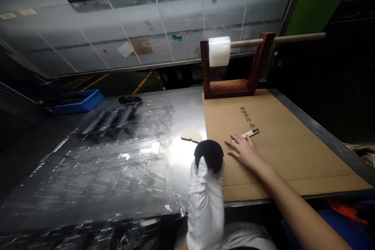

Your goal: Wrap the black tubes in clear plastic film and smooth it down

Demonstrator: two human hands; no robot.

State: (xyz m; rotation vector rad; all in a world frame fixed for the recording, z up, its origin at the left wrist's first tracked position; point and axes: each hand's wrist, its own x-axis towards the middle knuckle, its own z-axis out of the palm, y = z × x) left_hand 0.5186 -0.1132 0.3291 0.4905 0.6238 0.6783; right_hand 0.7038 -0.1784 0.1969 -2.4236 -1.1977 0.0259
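Observation:
A white glove covers my left hand [206,199], which is closed on a black disc-shaped part [209,155] with a notch at its side, held above the bench edge. My bare right hand [244,151] lies palm down on the cardboard sheet [281,136], fingers spread and pointing left. A small pale tool with a dark end [251,132], perhaps a cutter, lies at its far fingers; I cannot tell whether they touch it. Just beyond the black disc, a beige rounded piece with a dark straight edge [191,136] rests on the metal bench [187,105].
Clear plastic trays [125,156] cover the bench's left side, with several dark cylindrical parts [113,119] in the far row. Behind them stands a blue bin [84,101]. A wooden stand [230,88] carries a roll of clear film [219,51] on a rod at the back.

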